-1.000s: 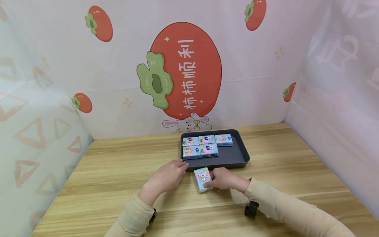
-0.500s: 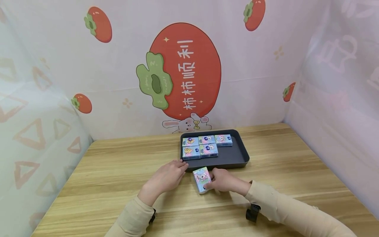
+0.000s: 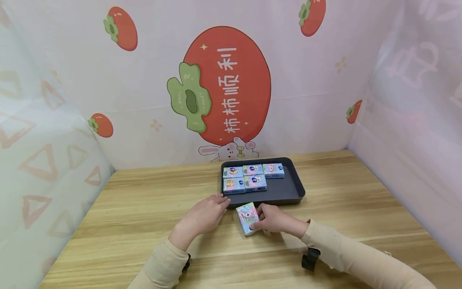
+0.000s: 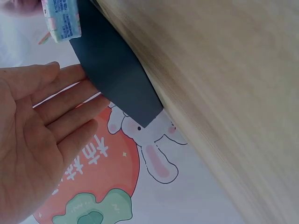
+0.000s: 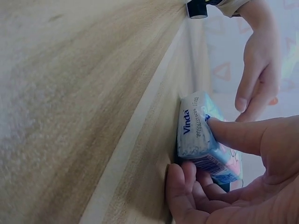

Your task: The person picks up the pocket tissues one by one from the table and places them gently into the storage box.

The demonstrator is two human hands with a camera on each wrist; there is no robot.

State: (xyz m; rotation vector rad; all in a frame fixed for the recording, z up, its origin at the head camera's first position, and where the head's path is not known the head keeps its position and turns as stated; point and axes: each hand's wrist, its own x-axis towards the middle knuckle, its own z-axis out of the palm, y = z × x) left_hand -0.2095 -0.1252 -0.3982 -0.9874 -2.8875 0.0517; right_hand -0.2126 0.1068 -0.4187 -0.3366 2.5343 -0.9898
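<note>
In the head view, a dark grey tray (image 3: 285,188) holds several small pastel tissue packs (image 3: 233,185), set in two rows at its left and back. My left hand (image 3: 205,214) lies with extended fingers, fingertips at the tray's front left corner; the left wrist view has those fingers (image 4: 70,114) against the tray's outer wall. Just in front of the tray, my right hand (image 3: 276,219) pinches another tissue pack (image 3: 246,214) by its right side. Close up in the right wrist view, the thumb (image 5: 233,135) presses this Vinda pack's printed face, with the other fingers curled by its lower edge.
The tray stands on a wood-grain table (image 3: 151,212), near the white backdrop (image 3: 303,120) printed with persimmons and a rabbit. Patterned side panels (image 3: 39,140) flank the table. A dark strap (image 3: 310,259) hangs at the right wrist.
The pack in my right hand has turned slightly, and the right thumb now sits closer to its right edge. My left hand stays at the tray corner; the packs in the tray keep their places.
</note>
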